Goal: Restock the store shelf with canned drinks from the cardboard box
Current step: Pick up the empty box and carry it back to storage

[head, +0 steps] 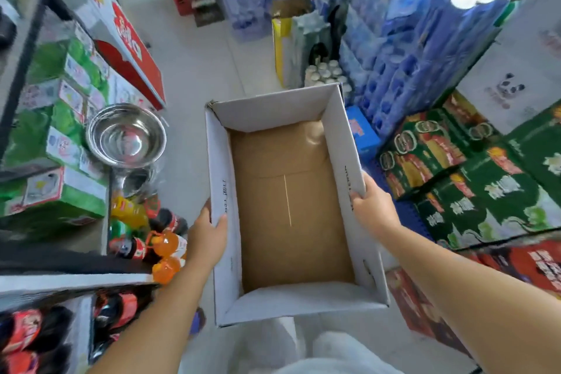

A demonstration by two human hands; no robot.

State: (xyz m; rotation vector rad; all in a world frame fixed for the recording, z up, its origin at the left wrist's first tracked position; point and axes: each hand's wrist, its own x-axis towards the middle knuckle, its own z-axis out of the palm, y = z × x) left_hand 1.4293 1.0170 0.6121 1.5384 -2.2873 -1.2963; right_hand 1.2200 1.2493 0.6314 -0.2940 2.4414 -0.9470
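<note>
- Head view: the cardboard box (291,206) sits open-topped in the middle of the picture, held between both hands over the pale floor (194,70). Its brown bottom shows from wall to wall, and its walls are white inside.
- The left hand (208,234) grasps the box's left wall, thumb hooked over the rim and resting on the inner face.
- The right hand (375,209) clasps the right wall at its top edge, fingers curled over the rim.
- The store shelf (76,279) stands at the left, just beside the box, with orange bottles (165,244) and dark red-labelled bottles (130,247) on it.
- A steel bowl (126,135) lies higher on the left, next to green cartons (69,118).
- At the right, stacked green packs (485,191) and blue packs (409,55) line the aisle.
</note>
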